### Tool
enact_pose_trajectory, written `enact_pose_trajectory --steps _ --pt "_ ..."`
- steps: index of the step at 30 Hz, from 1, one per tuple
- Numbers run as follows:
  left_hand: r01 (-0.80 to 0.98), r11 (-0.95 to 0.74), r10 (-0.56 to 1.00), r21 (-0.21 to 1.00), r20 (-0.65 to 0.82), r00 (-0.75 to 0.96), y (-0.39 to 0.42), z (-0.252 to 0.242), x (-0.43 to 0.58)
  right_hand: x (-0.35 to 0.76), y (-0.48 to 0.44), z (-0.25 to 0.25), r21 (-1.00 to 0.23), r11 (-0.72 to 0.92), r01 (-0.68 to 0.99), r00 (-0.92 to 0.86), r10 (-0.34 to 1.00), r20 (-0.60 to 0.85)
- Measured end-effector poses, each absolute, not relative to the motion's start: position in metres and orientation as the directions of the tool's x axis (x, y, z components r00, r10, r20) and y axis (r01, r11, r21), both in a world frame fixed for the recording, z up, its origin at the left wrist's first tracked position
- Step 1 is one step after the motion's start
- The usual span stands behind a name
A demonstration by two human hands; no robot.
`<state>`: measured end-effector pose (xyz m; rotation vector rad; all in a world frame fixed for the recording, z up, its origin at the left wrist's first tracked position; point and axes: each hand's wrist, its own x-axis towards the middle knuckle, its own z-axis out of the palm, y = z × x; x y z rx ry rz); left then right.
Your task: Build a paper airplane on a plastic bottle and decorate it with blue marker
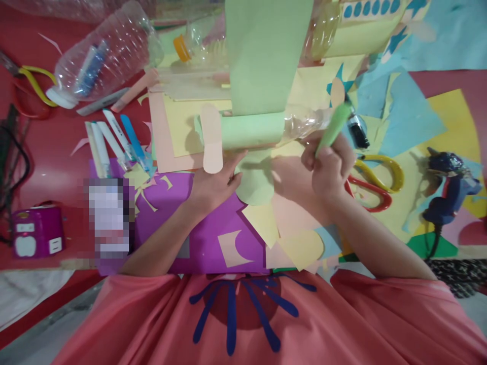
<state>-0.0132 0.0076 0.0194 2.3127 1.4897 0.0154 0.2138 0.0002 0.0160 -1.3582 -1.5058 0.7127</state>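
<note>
bottle [253,131], front and centre: lay on its side, wrapped in pale green, parallel to the near edge of the red tabletop [49,172], neck pointing right, perhaps for easy access from both sides. and here, the left hand [213,187]: reached in from the near edge, forefinger stretched toward the wrapping's lower side, thumb spread apart, maybe as a guard against rolling. could not tell touch from near-touch, nor the set of the other fingers, partly hidden behind a pink strip [212,137]. across the wrapping's left end, lay crosswise, rounded at both tips.

over to the right hand [333,165]! pinched a green strip [335,129] between thumb and curled fingers, tip angled up and away, just beside the bottle's neck, seemingly for a free far end.

toward the far edge, a green sheet [266,50]: stretched down to the bottle. toward the right edge, scissors [395,170]: lay handles outward beside the wrist, likely for a quick grab. left of centre, markers [114,142]: sat bunched beyond the purple sheet [205,233], probably out of the way.
</note>
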Motion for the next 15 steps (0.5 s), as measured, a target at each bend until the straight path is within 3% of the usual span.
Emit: enact_pose_trajectory --steps 3,7,15 --pt "0.778 -0.578 0.808 0.247 0.042 0.588 0.005 0.01 -0.015 0.219 0.015 0.006 -0.886 0.349 0.306 0.242 0.871 0.427" --pt "0.563 -0.809 0.587 0.166 0.227 0.777 0.001 0.002 -0.015 0.227 0.031 0.011 -0.877 0.238 0.418 0.406 0.815 0.414" --pt "0.441 -0.892 0.443 0.1 0.385 0.809 -0.011 0.017 -0.004 0.236 0.038 0.026 -0.9 0.329 0.285 0.511 0.742 0.433"
